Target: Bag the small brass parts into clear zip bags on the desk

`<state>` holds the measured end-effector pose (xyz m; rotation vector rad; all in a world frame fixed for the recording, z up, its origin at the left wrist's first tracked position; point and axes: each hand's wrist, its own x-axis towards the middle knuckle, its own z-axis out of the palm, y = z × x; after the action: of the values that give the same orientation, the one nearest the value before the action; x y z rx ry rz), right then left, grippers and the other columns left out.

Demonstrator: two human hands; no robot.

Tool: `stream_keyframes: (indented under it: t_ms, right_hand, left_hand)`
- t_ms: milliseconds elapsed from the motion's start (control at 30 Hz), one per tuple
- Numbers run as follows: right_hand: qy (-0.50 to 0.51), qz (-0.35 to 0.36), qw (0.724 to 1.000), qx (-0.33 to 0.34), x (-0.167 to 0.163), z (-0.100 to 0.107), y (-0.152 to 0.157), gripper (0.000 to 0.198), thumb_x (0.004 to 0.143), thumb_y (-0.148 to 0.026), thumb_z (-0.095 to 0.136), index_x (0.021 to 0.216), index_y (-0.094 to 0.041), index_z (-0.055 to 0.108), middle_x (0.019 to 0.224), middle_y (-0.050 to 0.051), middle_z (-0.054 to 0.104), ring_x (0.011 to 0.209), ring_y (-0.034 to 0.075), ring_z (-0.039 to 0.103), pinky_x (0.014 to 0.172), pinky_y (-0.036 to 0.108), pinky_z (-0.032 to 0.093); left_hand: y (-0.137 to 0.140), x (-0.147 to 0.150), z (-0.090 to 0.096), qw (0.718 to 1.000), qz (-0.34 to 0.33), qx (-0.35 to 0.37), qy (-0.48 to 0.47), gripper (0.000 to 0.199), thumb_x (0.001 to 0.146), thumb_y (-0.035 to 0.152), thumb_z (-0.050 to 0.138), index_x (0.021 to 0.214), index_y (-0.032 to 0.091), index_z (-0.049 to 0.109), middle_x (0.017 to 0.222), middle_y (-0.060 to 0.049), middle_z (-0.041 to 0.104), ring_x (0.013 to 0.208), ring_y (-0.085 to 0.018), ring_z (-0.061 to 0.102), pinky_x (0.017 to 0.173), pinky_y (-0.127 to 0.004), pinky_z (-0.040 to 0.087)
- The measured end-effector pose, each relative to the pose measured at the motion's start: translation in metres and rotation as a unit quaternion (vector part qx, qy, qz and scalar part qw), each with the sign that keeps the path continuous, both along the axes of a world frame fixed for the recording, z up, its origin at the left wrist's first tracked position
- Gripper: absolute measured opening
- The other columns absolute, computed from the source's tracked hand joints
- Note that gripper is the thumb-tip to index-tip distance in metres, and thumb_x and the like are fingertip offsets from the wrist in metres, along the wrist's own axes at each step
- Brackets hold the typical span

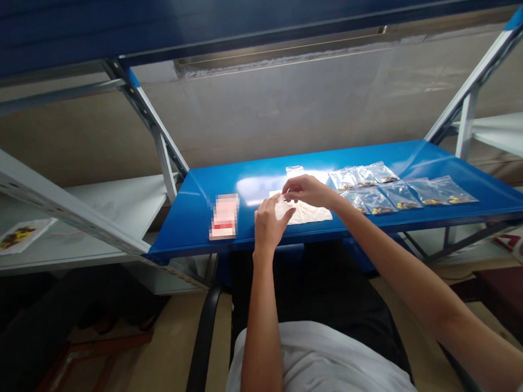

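Clear bag (283, 210) — one, left fingers (270, 205) clamped on it; right fingers (291, 186), hold unclear — near eight filled bags (399, 193)

Left forearm (259, 321), bare, rises nearly vertical in view, left wrist (264, 252) close to straight; left grip (269, 222) curled, thumb (288, 217) angled toward the right grip (306, 190); right forearm (390, 246), likewise bare, slants inward from lower right; right grip bent over, back uppermost, fingers (290, 188) curled; both grips close together ahead of the torso (327, 364), fingertips near one another.
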<state>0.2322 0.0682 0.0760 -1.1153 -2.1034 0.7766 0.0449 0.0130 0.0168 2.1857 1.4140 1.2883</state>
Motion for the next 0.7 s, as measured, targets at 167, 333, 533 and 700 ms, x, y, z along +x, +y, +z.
stream_keyframes:
  t_ms: [167, 333, 533, 700]
  right_hand:
    - [-0.054, -0.007, 0.998, 0.028, -0.009, -0.001, -0.004, 0.015, 0.087, -0.015, 0.062, 0.087, -0.018, 0.076, 0.075, 0.003, 0.077, 0.067, 0.016, 0.069, 0.066, 0.026, 0.047]
    - [-0.102, -0.015, 0.992, 0.079, -0.007, -0.005, 0.019, 0.028, 0.093, -0.008, 0.052, 0.095, -0.016, 0.079, 0.086, 0.006, 0.080, 0.075, 0.017, 0.071, 0.071, 0.026, 0.048]
    - [-0.265, -0.052, 0.957, 0.106, -0.001, -0.033, 0.056, 0.017, 0.094, -0.009, 0.065, 0.099, -0.014, 0.081, 0.099, 0.014, 0.077, 0.091, 0.023, 0.067, 0.075, 0.028, 0.043]
    - [-0.298, -0.053, 0.948, 0.098, 0.007, -0.049, 0.066, 0.015, 0.093, -0.011, 0.069, 0.103, -0.016, 0.080, 0.101, 0.012, 0.072, 0.093, 0.022, 0.064, 0.075, 0.027, 0.040]
  left_hand:
    - [0.000, -0.003, 0.000, 1.000, -0.008, -0.020, -0.023, 0.051, 0.096, 0.049, 0.073, 0.136, 0.019, 0.063, 0.125, -0.012, 0.074, 0.101, -0.026, 0.075, 0.094, -0.042, 0.059]
    - [0.000, -0.003, 0.000, 1.000, 0.000, -0.024, -0.017, 0.052, 0.095, 0.047, 0.075, 0.137, 0.019, 0.062, 0.125, -0.013, 0.074, 0.105, -0.027, 0.075, 0.094, -0.042, 0.059]
    - [-0.002, -0.005, 0.003, 0.999, 0.007, -0.031, -0.008, 0.047, 0.094, 0.038, 0.078, 0.135, 0.020, 0.064, 0.119, -0.010, 0.075, 0.104, -0.026, 0.074, 0.092, -0.040, 0.059]
    - [-0.003, -0.006, 0.002, 1.000, 0.010, -0.028, -0.007, 0.047, 0.094, 0.039, 0.079, 0.134, 0.020, 0.064, 0.118, -0.010, 0.075, 0.104, -0.026, 0.074, 0.094, -0.041, 0.058]
